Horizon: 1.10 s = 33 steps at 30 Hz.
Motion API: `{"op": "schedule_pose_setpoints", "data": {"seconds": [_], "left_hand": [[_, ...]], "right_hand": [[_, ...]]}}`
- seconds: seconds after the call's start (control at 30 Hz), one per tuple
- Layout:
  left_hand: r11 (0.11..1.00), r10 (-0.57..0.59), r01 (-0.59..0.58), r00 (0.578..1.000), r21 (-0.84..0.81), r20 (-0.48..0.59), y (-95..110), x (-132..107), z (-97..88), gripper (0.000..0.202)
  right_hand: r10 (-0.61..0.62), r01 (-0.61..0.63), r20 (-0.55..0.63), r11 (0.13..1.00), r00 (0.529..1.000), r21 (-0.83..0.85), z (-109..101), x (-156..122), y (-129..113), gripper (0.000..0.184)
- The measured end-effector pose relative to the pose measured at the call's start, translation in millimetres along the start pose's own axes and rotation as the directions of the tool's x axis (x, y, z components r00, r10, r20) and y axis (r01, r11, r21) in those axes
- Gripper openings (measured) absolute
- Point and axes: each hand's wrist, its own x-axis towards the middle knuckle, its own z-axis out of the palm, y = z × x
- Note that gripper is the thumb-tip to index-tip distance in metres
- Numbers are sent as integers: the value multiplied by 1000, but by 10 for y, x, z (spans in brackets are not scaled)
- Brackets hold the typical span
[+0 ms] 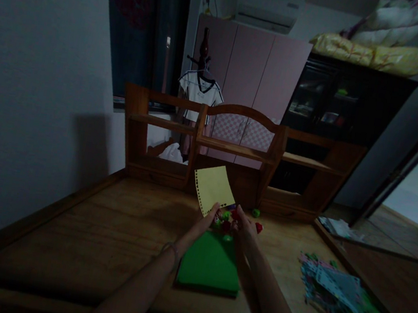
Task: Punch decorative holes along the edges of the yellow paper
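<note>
Lying near the hands (246, 228) is a green slab (210, 266), scraps (338, 288) farther right.

Pale yellow sheet (214, 186); green pad (211, 265).
Cabinet doors (248, 68) plain pink, lower panels (260, 136) checked; shirt (194, 90) white, dark-trimmed.

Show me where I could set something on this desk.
The widest bare patch of desk lies between the wall and left forearm; a narrower one, between the right forearm and multicoloured pile. It's crowded around the left hand and right hand: yellow sheet, red and green pieces, green block.
</note>
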Motion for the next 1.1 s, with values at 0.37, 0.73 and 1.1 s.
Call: {"op": "schedule_pose_setpoints", "data": {"seconds": [0.37,0.73,1.1], "left_hand": [[978,-124,119,992,-170,-17,-5,34,-39,50],[989,-64,48,992,-139,-112,157,21,-104,56],[997,-64,61,996,-52,-54,165,33,-125,40]], "right_hand": [[123,-140,257,989,959,49,106,-108,-114,47],[-310,350,167,770,936,-534,92,-216,-190,47],[-544,385,250,148,801,-911,-91,-168,-161,31]]}}
